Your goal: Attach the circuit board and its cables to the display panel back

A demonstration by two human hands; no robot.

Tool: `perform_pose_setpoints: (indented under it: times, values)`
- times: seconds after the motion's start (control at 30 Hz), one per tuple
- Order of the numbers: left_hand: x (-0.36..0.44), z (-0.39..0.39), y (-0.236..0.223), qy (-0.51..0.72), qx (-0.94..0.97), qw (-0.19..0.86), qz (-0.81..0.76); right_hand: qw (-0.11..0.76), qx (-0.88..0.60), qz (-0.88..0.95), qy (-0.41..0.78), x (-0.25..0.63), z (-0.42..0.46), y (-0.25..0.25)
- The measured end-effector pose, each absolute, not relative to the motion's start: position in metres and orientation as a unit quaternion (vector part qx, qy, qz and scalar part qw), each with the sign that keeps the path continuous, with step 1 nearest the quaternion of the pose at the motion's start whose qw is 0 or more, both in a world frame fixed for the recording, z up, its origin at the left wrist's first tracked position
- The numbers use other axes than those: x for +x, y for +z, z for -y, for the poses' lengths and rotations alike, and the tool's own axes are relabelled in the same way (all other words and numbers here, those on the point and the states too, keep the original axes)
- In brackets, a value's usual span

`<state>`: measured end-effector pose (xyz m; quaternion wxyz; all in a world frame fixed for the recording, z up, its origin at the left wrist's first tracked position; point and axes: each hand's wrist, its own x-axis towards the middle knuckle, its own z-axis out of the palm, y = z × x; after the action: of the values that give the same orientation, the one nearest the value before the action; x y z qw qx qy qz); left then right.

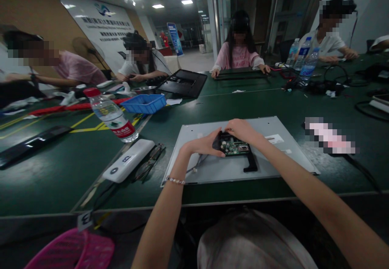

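Nearest, at bottom left below table level, is a pink basket (99, 249); beside it, center, a pale cloth-covered lap (255, 242). At the near edge of the dark green table (209, 194), a flat light-gray panel (279, 161) lies in front of the wearer. On its middle sits a green circuit board (235, 148) w/ a black frame (251, 161) around it. The L hand (204, 144), bracelet (175, 180) on wrist, has thumb & forefinger spread apart in a V at the frame's left end. The R hand (240, 129) is at the upper edge, fingers bent close tog.; can't tell if they pinch anything. Left of panel: glasses (149, 163), a white device (129, 161) w/ cable, then a red-capped water bottle (114, 117). Right: a partly pixelated slab (330, 136). Farther: a blue tray (146, 106) & a black shell (184, 84). Across the table, a person in pink (240, 56) has both hands on a long black strip (240, 75); 3 bottles (309, 68) stand to the right.
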<state>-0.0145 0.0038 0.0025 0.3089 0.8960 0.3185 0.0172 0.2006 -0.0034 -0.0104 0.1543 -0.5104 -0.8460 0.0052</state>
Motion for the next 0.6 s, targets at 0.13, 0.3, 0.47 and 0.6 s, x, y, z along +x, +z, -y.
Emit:
perform_pose_setpoints:
  times: [0.13,0.3,0.47,0.6]
  values:
    - [-0.014,-0.004,0.002,0.021,0.896,0.308,-0.319,0.183,-0.466,0.864,0.052,0.201,-0.001,-0.017]
    - [-0.012,-0.003,0.004,0.023,0.898,0.309,-0.313,0.199,-0.445,0.87,0.07,0.2,0.001,-0.016]
    - [-0.011,-0.001,0.009,0.019,0.895,0.314,-0.316,0.166,-0.489,0.855,0.041,0.193,0.006,-0.011]
    - [-0.012,-0.001,0.008,0.016,0.895,0.308,-0.323,0.151,-0.5,0.853,0.026,0.19,0.006,-0.01]
